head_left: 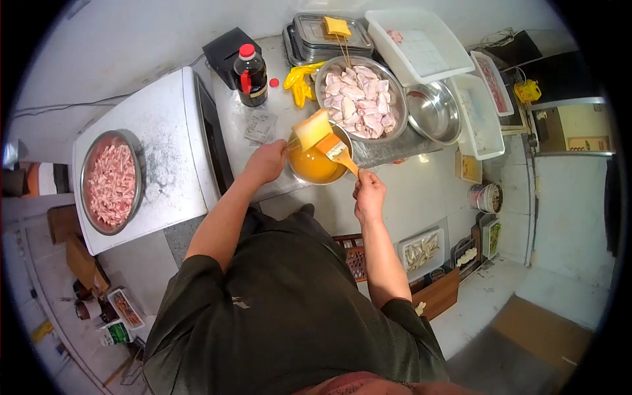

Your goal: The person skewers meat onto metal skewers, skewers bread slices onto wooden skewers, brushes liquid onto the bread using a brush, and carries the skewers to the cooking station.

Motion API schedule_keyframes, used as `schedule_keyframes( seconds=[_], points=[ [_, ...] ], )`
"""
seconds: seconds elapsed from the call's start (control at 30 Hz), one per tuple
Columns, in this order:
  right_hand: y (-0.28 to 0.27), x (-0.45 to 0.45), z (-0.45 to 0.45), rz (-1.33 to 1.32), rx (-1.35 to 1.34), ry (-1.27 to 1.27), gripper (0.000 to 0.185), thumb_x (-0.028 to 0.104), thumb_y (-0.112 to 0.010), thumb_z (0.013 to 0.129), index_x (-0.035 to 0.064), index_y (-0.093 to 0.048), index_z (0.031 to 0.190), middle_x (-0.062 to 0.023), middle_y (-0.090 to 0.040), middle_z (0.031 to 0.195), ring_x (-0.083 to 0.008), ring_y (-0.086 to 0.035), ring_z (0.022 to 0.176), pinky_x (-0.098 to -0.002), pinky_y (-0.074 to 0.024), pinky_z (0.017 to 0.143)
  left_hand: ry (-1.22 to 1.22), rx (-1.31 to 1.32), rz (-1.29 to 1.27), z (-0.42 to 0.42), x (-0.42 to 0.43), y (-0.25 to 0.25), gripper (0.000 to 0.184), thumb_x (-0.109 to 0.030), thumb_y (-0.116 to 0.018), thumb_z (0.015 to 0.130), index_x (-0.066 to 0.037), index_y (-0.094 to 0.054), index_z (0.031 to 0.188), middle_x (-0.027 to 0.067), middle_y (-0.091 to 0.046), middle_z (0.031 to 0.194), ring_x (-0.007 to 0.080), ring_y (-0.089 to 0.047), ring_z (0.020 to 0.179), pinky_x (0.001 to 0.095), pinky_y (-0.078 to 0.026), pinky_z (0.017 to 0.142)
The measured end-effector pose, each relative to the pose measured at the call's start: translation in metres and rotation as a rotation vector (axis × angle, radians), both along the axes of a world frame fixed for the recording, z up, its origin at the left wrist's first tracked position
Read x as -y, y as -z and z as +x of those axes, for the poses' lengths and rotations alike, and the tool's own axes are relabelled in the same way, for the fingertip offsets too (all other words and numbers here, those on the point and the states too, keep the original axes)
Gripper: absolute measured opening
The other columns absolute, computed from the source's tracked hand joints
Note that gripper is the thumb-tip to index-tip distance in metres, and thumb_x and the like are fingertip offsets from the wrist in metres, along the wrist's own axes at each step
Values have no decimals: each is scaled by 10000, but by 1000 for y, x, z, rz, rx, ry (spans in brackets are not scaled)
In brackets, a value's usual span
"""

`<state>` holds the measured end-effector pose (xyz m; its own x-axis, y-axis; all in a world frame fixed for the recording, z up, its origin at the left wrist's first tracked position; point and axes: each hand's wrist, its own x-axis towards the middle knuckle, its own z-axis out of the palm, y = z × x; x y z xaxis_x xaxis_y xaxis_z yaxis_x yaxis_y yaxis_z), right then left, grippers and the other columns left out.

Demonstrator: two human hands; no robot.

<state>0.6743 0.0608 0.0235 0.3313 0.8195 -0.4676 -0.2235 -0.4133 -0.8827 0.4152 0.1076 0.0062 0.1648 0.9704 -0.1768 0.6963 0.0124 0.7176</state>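
My left hand (266, 162) is closed around thin sticks that carry a pale, square bread slice (312, 130) with yellowish edges. In my right hand (369, 195) is the wooden handle of a flat basting brush (337, 151). The brush's bristles lie against or just beside the lower right edge of the slice; the exact contact is hard to make out. Both are above a metal bowl of orange-yellow liquid (315, 166), partly covered by them. Just behind, a large steel bowl (401, 99) holds raw chicken pieces (359, 99).
Another yellow skewered slice (338, 26) rests on stacked metal trays (309, 29). Nearby are a dark sauce bottle (251, 79), a yellow glove or bag (301, 84), a steel bowl (434, 115) and white tubs (421, 49). A bowl of cut raw meat (110, 181) stands on the white surface at left.
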Motion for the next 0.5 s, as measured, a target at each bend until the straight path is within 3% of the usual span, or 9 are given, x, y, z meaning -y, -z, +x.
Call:
schedule_keyframes(
  seconds=[0.07, 0.2, 0.33, 0.5],
  points=[
    [-4, 6, -8, 15, -171, 70, 164, 184, -605, 898, 91, -526, 788, 47, -416, 557, -61, -331, 426, -212, -257, 399, 5, -21, -17, 9, 0, -1, 198, -203, -482, 929, -25, -564, 952, 232, -624, 853, 431, -585, 841, 498, -459, 736],
    [-9, 5, -31, 39, -238, 180, 180, 186, -605, 898, 94, -519, 769, 44, -423, 558, -62, -342, 423, -216, -260, 394, 35, -21, 24, 22, 1, 7, 202, -221, -481, 927, -33, -555, 940, 233, -624, 823, 438, -586, 808, 514, -457, 717],
    [8, 11, -35, 37, -209, 141, 176, 198, -609, 890, 48, -580, 803, 41, -440, 566, -59, -361, 433, -227, -267, 396, 58, -13, 58, 29, 3, 3, 211, -242, -475, 926, -45, -547, 951, 237, -628, 801, 442, -592, 780, 526, -462, 706],
    [-1, 15, -23, -15, -101, 164, 167, 186, -608, 885, 60, -542, 797, 45, -434, 571, -52, -347, 426, -212, -261, 389, 43, -27, 49, 22, 1, 5, 203, -233, -479, 928, -41, -544, 942, 237, -624, 800, 443, -587, 781, 523, -457, 699]
  ],
)
